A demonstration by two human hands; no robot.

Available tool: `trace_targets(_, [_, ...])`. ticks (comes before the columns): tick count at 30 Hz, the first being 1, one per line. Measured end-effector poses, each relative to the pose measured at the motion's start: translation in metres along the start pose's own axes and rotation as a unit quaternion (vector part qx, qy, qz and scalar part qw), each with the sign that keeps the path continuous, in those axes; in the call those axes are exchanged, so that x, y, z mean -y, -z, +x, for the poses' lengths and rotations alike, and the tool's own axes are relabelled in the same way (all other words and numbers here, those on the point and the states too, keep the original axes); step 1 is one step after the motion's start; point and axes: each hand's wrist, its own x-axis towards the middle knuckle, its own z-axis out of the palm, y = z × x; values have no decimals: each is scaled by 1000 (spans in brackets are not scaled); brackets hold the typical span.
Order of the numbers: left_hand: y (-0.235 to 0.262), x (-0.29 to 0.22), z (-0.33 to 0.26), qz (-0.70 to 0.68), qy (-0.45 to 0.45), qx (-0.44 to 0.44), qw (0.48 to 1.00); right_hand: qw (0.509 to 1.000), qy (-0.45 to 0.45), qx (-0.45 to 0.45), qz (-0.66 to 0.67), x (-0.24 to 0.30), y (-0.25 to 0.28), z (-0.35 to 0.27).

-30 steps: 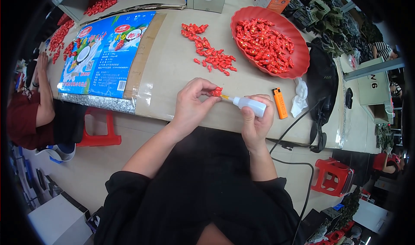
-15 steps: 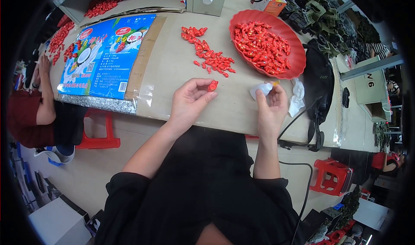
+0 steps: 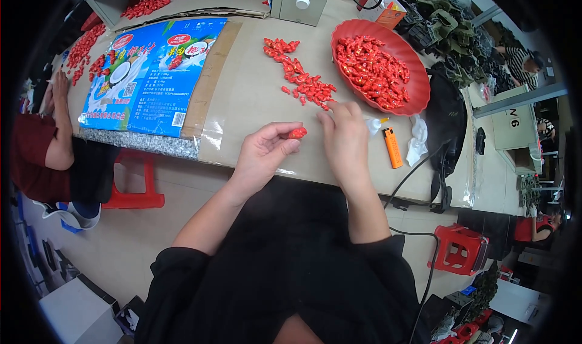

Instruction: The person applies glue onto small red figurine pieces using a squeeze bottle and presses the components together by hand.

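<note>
Between thumb and fingertips, my left hand pinches a small shiny red figurine piece above the table's front part. My right hand reaches over the table just below the near end of a loose row of red pieces. Its thumb and fingers are apart and I see nothing held in them. Beside that hand lies a small white bottle with a yellow tip, partly hidden by it. An orange lighter lies to the right, next to a crumpled white tissue.
A red scalloped bowl heaped with red pieces stands at the back right, near a black bag. A blue printed cardboard sheet covers the left side. A grey metal box stands at the back. Another person's arm rests at far left.
My right hand has let go of the white bottle and moved left toward the loose red pieces. The orange lighter has come into sight. My left hand still holds its red piece.
</note>
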Motion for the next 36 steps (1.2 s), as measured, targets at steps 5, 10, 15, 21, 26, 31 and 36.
trace_targets(5, [2, -2, 0, 26, -11, 15, 999, 992, -36, 98, -68, -11, -11, 20])
trace_targets(10, [2, -6, -2, 12, -4, 19, 1000, 947, -199, 135, 213, 4, 3, 5])
trace_targets(15, [1, -6, -2, 6, -2, 20, 1000, 829, -233, 140, 488, -11, 20, -28])
trace_targets(21, [-5, -7, -4, 16, 17, 41, 999, 681, -288, 124, 661, -27, 29, -48])
trace_targets(26, [-17, -3, -6, 33, 43, 75, 996, 652, -304, 104, 687, -38, 32, -53])
trace_targets(31, [-25, -1, -5, 73, 61, 101, 990, 707, -271, 105, 645, -38, 36, -56])
trace_targets(36, [-22, 0, -6, 119, 40, 95, 988, 765, -218, 109, 597, -35, 33, -59])
